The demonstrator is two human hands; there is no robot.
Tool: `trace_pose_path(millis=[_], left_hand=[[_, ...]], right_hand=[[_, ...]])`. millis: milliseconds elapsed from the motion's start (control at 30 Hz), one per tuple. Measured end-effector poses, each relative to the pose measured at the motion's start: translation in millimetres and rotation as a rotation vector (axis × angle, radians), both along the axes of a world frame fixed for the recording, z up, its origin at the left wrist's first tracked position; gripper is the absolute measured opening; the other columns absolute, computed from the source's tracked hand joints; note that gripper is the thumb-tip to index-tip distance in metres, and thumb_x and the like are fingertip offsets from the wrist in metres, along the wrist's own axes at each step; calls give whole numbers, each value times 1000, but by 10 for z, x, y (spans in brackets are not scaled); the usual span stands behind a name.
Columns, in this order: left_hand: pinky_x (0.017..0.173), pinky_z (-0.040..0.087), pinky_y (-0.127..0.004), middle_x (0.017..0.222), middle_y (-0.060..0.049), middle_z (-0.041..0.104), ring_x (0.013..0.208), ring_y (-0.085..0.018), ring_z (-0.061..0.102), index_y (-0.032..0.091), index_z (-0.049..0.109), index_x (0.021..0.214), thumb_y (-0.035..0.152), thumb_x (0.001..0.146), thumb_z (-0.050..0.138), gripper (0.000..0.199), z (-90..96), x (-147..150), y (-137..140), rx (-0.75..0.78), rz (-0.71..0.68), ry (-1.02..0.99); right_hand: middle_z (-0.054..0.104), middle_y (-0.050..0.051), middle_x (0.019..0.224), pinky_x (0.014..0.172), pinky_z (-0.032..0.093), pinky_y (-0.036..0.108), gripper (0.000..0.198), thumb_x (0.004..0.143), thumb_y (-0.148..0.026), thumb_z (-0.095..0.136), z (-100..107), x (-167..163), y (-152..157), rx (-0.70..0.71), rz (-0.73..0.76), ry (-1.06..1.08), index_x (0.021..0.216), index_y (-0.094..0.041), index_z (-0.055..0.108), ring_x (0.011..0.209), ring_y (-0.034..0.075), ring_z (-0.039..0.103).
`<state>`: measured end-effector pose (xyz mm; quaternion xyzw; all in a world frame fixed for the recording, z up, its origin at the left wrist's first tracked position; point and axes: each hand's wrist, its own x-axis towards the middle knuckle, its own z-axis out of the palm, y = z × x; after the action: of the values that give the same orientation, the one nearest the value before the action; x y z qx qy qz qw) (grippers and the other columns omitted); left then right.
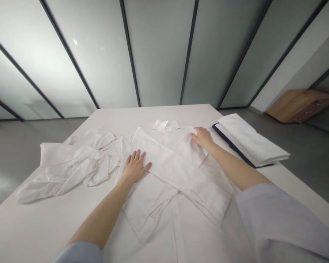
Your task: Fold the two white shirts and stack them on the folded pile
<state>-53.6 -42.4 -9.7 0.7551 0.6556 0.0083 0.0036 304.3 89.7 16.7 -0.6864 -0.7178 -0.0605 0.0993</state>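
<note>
A white long-sleeved shirt [167,160] lies front up on the table, its collar [166,125] at the far end. Both sleeves are folded inward across its front and overlap. My left hand [135,166] rests flat on the shirt's left side, fingers spread, with nothing held. At the right shoulder, my right hand [203,137] has its thumb on the cloth and its fingers curled at the far edge, with fabric between them. The shirt's lower part runs toward me and out of the frame.
A crumpled white garment [79,160] lies on the left of the white table [120,114]. Folded white cloth [249,138] sits on a dark flat item [231,146] at the right edge. Beyond stand frosted glass panels [159,54] and a wooden cabinet [298,106].
</note>
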Motion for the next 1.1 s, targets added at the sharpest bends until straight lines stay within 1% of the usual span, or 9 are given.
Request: trace_pose_path(millis=[100, 233, 433, 700, 833, 900, 967, 1033, 1100], left_hand=[[116, 20, -46, 158, -13, 23, 146, -29, 20, 18, 33, 150, 60, 93, 32, 70, -4, 4, 9, -3, -1, 4], [116, 20, -48, 158, -14, 22, 146, -31, 19, 18, 31, 151, 60, 94, 30, 71, -3, 13, 8, -20, 2, 18], [115, 20, -48, 158, -15, 21, 146, -32, 19, 16, 30, 151, 60, 94, 28, 72, 9, 22, -64, -26, 3, 47], [114, 22, -47, 157, -17, 24, 145, -33, 21, 15, 30, 150, 59, 95, 25, 72, 24, 43, -139, -22, 0, 91], [106, 33, -48, 150, -19, 38, 137, -35, 36, 15, 39, 145, 60, 93, 32, 69, 237, 54, -142, -56, -49, 135], [97, 41, -48, 137, -18, 52, 124, -35, 50, 18, 47, 138, 62, 91, 35, 66, 412, 62, -58, -147, -61, 161], [92, 44, -47, 121, -17, 63, 111, -33, 59, 19, 52, 131, 62, 91, 34, 62, 573, 90, 105, -226, -55, 184], [93, 44, -46, 120, -16, 63, 113, -32, 58, 18, 48, 134, 58, 92, 34, 60, 660, 144, 329, -170, -70, 173], [98, 41, -44, 137, -16, 53, 126, -32, 49, 18, 38, 143, 52, 94, 35, 60, 638, 212, 568, -16, -118, 120]], right_hand=[[50, 16, 140, 101, 37, 42, 54, 95, -49, 36, -101, -85, -318, -96, 118, -18, 135, -16, 51, 125, 32, 47], [36, 15, 152, 110, 25, 50, 66, 94, -59, 29, -298, -174, -657, -188, 95, -52, 144, -18, 42, 138, 35, 32], [29, 13, 156, 112, 20, 51, 69, 93, -61, 25, -373, -181, -815, -213, 82, -39, 148, -21, 36, 142, 35, 26], [28, 14, 157, 113, 20, 49, 67, 94, -59, 27, -332, -210, -858, -242, 78, -62, 149, -20, 35, 143, 34, 25], [27, 16, 156, 112, 22, 49, 67, 95, -56, 29, -266, -232, -941, -258, 96, -96, 149, -16, 34, 142, 35, 26], [34, 19, 153, 108, 28, 51, 66, 94, -57, 33, -174, -239, -958, -276, 132, -124, 145, -15, 41, 138, 37, 33], [48, 19, 142, 103, 35, 50, 62, 92, -60, 36, -47, -250, -919, -323, 166, -139, 134, -17, 54, 129, 36, 45], [58, 18, 130, 98, 40, 46, 57, 93, -60, 35, 79, -272, -812, -336, 195, -114, 124, -19, 61, 121, 33, 53], [57, 16, 132, 99, 40, 42, 54, 96, -55, 32, 153, -309, -660, -281, 223, -56, 128, -19, 58, 122, 29, 52]])
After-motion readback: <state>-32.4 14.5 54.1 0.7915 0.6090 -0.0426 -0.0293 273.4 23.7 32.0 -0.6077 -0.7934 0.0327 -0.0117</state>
